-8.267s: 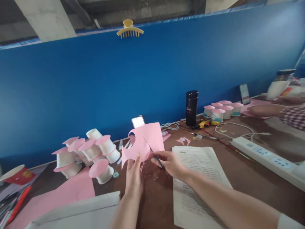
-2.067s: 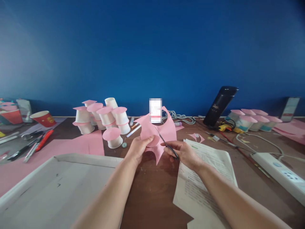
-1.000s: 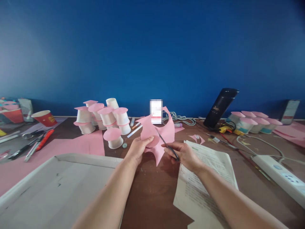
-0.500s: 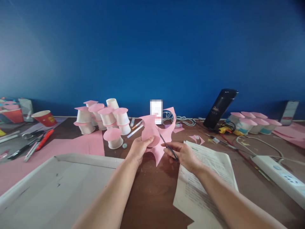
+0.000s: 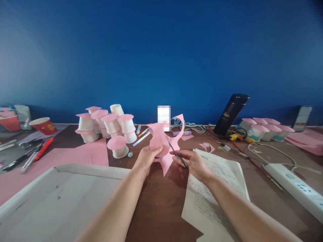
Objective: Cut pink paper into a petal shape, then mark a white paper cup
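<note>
Paper (image 5: 156, 136), pink and partly cut into curves, is held over the brown table (image 5: 156, 208) between the two hands, to the right of the cups (image 5: 130, 128) topped with pink discs. The left hand (image 5: 146, 158) pinches it, thumb pressed on the face near the lower edge; the fingers behind are hidden. The right hand (image 5: 194, 164) grasps the scissors (image 5: 181, 159) by their dark handles, blades at the sheet's right side; how far they are parted is too small to tell.

The likeliest trouble is a cut straying from its curve: the sheet is gripped at one side only, so its free parts can flex under the blades. The thin curved strip (image 5: 175, 139) on the right looks floppy and could fold into the scissors or tear raggedly; the pointed tail (image 5: 165, 164) below could be snagged too. Since the left thumb lies near the blades, a slip could nick it, and too firm a pinch could crease the sheet.

Against the earliest frame, the broad, straight-edged right portion no longer shows, and neither does the co-worker's checked sleeve. Compared with a second ago, that side is a narrower crescent, and more of the purple tube (image 5: 186, 133) behind is visible. Both grips look unchanged.
</note>
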Available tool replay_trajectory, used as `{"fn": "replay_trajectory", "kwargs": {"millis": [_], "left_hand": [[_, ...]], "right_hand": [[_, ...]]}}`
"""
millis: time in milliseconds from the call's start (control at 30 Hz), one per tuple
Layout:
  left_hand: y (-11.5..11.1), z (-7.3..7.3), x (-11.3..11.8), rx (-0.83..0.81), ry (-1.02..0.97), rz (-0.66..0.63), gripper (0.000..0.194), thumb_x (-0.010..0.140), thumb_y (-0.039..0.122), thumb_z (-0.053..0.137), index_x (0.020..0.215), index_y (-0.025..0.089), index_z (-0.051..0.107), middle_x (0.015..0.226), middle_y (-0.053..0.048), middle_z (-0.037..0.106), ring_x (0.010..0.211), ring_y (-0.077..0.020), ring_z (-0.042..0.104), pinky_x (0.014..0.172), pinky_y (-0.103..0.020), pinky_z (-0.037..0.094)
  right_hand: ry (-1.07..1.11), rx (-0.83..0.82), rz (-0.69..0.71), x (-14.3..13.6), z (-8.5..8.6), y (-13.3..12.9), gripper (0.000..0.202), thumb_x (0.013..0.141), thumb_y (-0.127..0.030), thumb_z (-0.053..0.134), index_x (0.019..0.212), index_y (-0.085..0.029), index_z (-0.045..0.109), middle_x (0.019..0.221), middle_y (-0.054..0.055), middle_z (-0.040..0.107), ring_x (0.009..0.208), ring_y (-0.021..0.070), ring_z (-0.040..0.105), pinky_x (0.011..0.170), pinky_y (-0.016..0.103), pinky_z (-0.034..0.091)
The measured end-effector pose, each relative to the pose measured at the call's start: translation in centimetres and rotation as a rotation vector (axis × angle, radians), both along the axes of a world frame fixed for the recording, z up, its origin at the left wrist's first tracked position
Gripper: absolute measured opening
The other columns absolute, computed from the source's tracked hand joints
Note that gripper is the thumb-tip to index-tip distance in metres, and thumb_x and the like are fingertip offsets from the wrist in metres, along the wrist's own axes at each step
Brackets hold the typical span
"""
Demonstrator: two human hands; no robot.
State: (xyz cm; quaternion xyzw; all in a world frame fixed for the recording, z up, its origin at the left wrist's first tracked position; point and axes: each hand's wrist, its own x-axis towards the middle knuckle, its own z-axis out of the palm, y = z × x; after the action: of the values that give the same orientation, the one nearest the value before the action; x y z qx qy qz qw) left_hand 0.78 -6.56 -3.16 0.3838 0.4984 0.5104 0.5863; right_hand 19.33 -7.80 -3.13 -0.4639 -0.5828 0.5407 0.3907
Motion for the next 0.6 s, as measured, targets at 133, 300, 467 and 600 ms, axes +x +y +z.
{"fn": "replay_trajectory", "kwargs": {"millis": [133, 300, 467, 600], "left_hand": [[0.10, -0.07, -0.03, 0.000, -0.016, -0.004, 0.044, 0.064, 0.038, 0.079, 0.097, 0.009, 0.071, 0.091, -0.013, 0.073, 0.076, -0.0207, 0.067, 0.064, -0.029, 0.053], [0.16, -0.18, -0.06, 0.003, -0.029, -0.005, 0.046, 0.063, 0.038, 0.079, 0.098, 0.010, 0.071, 0.094, -0.014, 0.073, 0.079, -0.0215, 0.067, 0.065, -0.029, 0.052], [0.06, -0.17, -0.07, -0.005, -0.012, 0.017, 0.045, 0.063, 0.037, 0.079, 0.096, 0.009, 0.072, 0.097, -0.015, 0.073, 0.079, -0.0202, 0.066, 0.062, -0.027, 0.051], [0.02, -0.12, -0.01, -0.012, -0.062, 0.021, 0.044, 0.059, 0.036, 0.081, 0.093, 0.010, 0.072, 0.090, -0.013, 0.073, 0.073, -0.0202, 0.067, 0.060, -0.028, 0.052]], "right_hand": [[-0.018, -0.003, -0.002, 0.03, 0.09, -0.02, 0.059, 0.068, -0.055, 0.073, 0.107, -0.012, 0.070, 0.056, -0.002, 0.055, 0.044, 0.0079, 0.049, 0.046, 0.023, 0.036], [-0.033, -0.007, 0.003, 0.07, -0.06, 0.06, 0.058, 0.068, -0.056, 0.072, 0.106, -0.012, 0.070, 0.055, -0.003, 0.055, 0.043, 0.0078, 0.049, 0.045, 0.023, 0.034], [-0.027, 0.002, -0.002, 0.03, -0.13, 0.10, 0.055, 0.069, -0.055, 0.073, 0.102, -0.012, 0.071, 0.055, -0.002, 0.056, 0.043, 0.0076, 0.049, 0.045, 0.023, 0.034], [-0.032, 0.009, -0.009, -0.01, -0.13, 0.11, 0.053, 0.070, -0.052, 0.073, 0.104, -0.013, 0.071, 0.054, -0.002, 0.057, 0.043, 0.0078, 0.049, 0.045, 0.023, 0.032]]}}
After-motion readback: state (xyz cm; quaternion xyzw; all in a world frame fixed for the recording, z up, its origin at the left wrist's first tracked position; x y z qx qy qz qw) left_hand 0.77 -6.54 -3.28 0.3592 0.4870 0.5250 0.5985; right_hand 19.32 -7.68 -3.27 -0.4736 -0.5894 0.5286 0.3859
